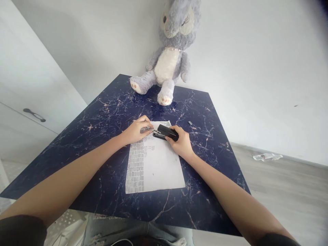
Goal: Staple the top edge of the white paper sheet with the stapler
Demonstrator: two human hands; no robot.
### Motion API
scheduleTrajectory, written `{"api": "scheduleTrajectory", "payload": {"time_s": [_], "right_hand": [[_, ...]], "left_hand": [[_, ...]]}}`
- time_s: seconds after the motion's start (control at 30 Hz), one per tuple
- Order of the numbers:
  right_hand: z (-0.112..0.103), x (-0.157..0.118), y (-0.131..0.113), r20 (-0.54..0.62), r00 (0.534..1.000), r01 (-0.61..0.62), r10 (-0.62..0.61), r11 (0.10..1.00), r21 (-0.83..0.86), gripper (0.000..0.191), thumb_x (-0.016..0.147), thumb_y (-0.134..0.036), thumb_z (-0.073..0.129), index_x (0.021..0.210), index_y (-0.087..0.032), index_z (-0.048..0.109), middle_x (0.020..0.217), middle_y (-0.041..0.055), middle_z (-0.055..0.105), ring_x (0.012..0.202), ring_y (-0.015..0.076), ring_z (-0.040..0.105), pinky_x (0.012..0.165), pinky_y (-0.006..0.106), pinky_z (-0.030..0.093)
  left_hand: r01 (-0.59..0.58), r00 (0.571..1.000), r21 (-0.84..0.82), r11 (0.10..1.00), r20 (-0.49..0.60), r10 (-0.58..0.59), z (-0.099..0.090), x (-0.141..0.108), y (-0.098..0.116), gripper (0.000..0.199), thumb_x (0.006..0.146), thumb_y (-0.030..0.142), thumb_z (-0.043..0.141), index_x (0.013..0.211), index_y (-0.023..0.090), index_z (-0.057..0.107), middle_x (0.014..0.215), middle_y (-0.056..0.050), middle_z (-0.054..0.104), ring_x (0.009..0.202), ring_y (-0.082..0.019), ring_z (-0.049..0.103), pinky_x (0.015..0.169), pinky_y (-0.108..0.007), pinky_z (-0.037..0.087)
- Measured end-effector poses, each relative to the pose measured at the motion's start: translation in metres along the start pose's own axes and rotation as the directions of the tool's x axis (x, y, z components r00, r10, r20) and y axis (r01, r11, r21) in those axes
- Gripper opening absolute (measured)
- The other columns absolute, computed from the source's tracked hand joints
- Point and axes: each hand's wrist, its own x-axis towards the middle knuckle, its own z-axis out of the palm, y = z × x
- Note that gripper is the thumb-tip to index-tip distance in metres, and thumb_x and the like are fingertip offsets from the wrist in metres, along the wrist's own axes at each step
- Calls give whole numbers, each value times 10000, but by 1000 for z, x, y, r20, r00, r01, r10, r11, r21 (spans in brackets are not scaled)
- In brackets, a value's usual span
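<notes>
A black stapler [166, 132] is held over the upper part of a printed sheet of paper [164, 167]. My right hand [182, 140] is closed round its right end, fingers on top and thumb along the near side. The stapler's left end gapes a little, and a thin metal slide [155, 131] sticks out there. My left hand [138, 130] pinches the outer end of this metal slide between thumb and fingers. Its fingers partly hide the piece. The sheet lies flat, with dense print down its left side.
A large grey-purple plush toy [166, 65] sits at the back of the dark blue marbled table [102, 184]. A small grey strip [190, 122], perhaps staples, lies right of the paper. A clear plastic item [267, 156] is on the floor. A white cabinet [30, 68] stands left.
</notes>
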Motion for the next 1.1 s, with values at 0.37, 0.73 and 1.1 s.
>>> {"api": "scheduleTrajectory", "payload": {"time_s": [0.37, 0.73, 1.1], "right_hand": [[0, 0, 1, -1, 1000, -3, 3, 1000, 9, 246, 808, -252, 699, 1051, -239, 662, 1013, 62, 746, 935, 273, 680, 839, 403, 531], [-7, 1, 4, -18, 994, -100, 109, 956, 276, 310, 825, -400, 748, 1079, -227, 702, 985, 33, 745, 868, 237, 672, 784, 360, 537], [-6, 1, 11, 62, 995, -103, 82, 794, 600, 329, 689, -317, 909, 955, -222, 739, 883, 3, 694, 792, 193, 621, 719, 322, 490]], "left_hand": [[1, 1000, 7, 1000, 10, -1, 2, -1, -3, 186, 980, 335, 661, 1083, 244, 786, 1067, -74, 633, 995, -223, 662, 931, -418, 564], [104, 991, -257, 961, -53, -121, -8, -5, -2, 259, 946, 373, 722, 1150, 224, 781, 1140, -86, 788, 1010, -241, 748, 956, -404, 594], [71, 996, -571, 818, 91, -23, -10, -3, -6, 371, 880, 425, 819, 1179, 204, 798, 1087, -131, 810, 1002, -249, 769, 915, -388, 623]]}}
